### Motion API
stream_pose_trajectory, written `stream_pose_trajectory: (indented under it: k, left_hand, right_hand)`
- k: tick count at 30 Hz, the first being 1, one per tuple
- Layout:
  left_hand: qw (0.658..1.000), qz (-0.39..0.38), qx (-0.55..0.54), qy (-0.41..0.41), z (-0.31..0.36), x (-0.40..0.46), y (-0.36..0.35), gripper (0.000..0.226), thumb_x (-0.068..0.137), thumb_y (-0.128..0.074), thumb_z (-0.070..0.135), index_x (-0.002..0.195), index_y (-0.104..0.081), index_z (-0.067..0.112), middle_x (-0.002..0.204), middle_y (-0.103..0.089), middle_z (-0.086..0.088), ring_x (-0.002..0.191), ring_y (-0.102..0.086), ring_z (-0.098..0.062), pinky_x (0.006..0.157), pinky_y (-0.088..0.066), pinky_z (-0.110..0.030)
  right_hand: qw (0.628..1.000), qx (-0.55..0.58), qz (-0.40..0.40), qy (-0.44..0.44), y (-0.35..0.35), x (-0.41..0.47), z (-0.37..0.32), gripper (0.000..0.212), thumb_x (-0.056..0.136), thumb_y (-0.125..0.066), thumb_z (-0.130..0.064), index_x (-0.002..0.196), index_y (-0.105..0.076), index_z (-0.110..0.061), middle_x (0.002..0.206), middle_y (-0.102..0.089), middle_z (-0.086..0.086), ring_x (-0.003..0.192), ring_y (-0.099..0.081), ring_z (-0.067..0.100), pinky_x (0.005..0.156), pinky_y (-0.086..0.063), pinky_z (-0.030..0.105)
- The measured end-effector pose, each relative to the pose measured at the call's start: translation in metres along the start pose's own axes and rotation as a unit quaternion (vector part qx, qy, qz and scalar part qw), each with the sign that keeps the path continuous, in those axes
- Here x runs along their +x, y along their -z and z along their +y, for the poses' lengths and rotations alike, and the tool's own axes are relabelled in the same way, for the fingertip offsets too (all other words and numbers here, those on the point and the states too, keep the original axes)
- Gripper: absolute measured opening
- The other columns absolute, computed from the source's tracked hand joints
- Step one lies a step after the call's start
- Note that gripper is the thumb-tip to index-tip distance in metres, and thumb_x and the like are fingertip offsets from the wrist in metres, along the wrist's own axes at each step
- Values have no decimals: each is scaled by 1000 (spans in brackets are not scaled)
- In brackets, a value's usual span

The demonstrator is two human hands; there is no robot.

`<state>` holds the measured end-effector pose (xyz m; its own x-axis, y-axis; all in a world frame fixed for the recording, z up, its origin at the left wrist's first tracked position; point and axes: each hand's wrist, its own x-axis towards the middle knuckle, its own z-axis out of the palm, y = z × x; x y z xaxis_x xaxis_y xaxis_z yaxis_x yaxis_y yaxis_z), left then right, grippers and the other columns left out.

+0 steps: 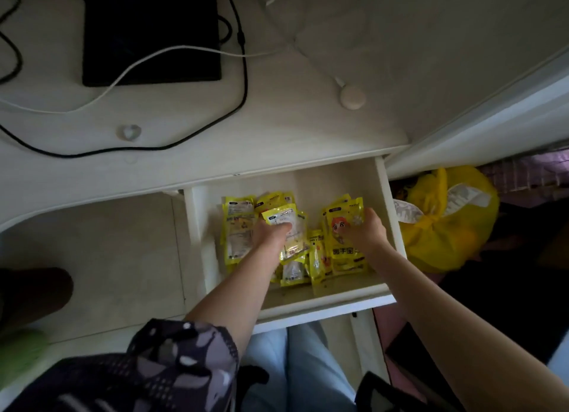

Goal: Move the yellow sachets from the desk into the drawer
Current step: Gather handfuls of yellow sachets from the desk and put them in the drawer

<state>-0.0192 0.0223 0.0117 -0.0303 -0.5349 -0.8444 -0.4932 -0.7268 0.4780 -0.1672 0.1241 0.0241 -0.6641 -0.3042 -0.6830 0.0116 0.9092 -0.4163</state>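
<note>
Head view, looking down at the desk [277,128] and the pulled-out drawer [323,304].

From the left: a black flat device [151,32] lies on the desk at about 11 o'clock of the view, a white cable [129,69] running across its lower corner and a black cable [243,82] looping round it. A small white puck [352,96] sits at roughly 1 o'clock. I see no sachets on the visible desk surface, so I judge the transfer largely done and this step to be settling the pile.

The drawer is open at view centre. The yellow sachets [238,227] lie inside it in a loose heap, spread from its left wall to right of middle, overlapping each other.

The left hand [272,233] is down in the heap at the 9 o'clock side of the drawer, fingers curled over a sachet with a pale face; probably gripping it to lay it flat, though contact under the fingers is hidden.

The right hand [366,230] is at the 3 o'clock side, fingers bent round the top edge of a cartoon-printed sachet [341,227] held upright, I think to stand it tidily against the others.

The hands are apart, one per cluster.

Far right, on the floor beside the drawer: a knotted yellow plastic bag [446,223].
</note>
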Motion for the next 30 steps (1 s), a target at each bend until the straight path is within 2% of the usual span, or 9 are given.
stream_pose_trajectory:
  k: [2, 5, 9, 13, 15, 20, 23, 27, 30]
  left_hand:
    - [1000, 11, -7, 10, 7, 12, -6, 49, 85, -69, 14, 128, -50, -2, 102, -47, -6, 104, -54, -26, 76, -35, -27]
    - [1000, -4, 8, 16, 12, 26, -13, 57, 85, -70, 20, 131, -45, -4, 106, -47, -10, 98, -48, -21, 77, -35, -28]
    - [999, -12, 49, -10, 9, 38, -20, 30, 84, -70, 18, 108, -56, 8, 97, -60, -2, 96, -60, -24, 74, -43, -31]
    - [993, -23, 96, -64, 6, 34, -20, 44, 86, -68, 15, 128, -55, 10, 123, -60, -3, 112, -60, -24, 89, -50, -33]
    - [984, -20, 144, -103, 4, 29, -17, 48, 88, -66, 16, 133, -52, 10, 132, -58, -5, 119, -57, -22, 96, -47, -31]
    - [970, 5, 191, -152, -1, 13, -5, 45, 89, -64, 15, 132, -54, 10, 132, -59, -6, 118, -57, -23, 99, -46, -33]
    - [970, 20, 184, -160, -7, 0, 4, 39, 90, -62, 13, 128, -56, 11, 125, -63, -5, 111, -60, -21, 93, -47, -29]
    - [958, 51, 206, -192, -20, -24, 21, 36, 91, -60, 13, 127, -57, 13, 116, -66, -3, 96, -61, -15, 81, -45, -22]
    - [953, 88, 206, -202, -30, -47, 34, 34, 91, -60, 15, 125, -58, 14, 112, -67, -2, 87, -60, -12, 75, -45, -22]
  right_hand:
    - [1000, -8, -23, 3, -5, 15, -3, 53, 74, -78, -28, 117, -51, -13, 103, -61, 1, 93, -60, 21, 70, -45, 29]
    - [999, -2, -38, 17, -12, 35, -8, 52, 74, -77, -26, 118, -54, -12, 101, -63, 1, 93, -61, 21, 73, -50, 31]
    - [997, -42, -45, 36, -11, 47, -6, 49, 82, -71, -25, 124, -51, -11, 106, -62, 5, 89, -55, 21, 73, -42, 29]
    - [996, -77, -43, 24, -3, 52, 0, 50, 83, -70, -24, 127, -51, -10, 113, -64, 11, 103, -61, 31, 79, -47, 32]
    - [993, -102, -52, 19, 2, 52, 4, 46, 85, -65, -15, 129, -51, -10, 112, -65, 12, 97, -62, 29, 77, -49, 32]
    - [987, -142, -60, 47, 13, 36, 6, 41, 88, -61, -18, 128, -51, -12, 109, -66, 14, 95, -62, 31, 71, -45, 30]
    - [978, -177, -69, 81, 19, 24, 4, 36, 89, -59, -23, 123, -53, -11, 105, -67, 11, 81, -58, 24, 67, -46, 29]
    - [964, -211, -90, 136, 26, 0, -4, 36, 93, -55, -17, 127, -50, -7, 106, -62, 12, 80, -56, 21, 56, -45, 26]
    - [950, -216, -97, 201, 29, -23, -12, 36, 94, -54, -18, 129, -50, -10, 113, -62, 13, 79, -60, 21, 59, -52, 32]
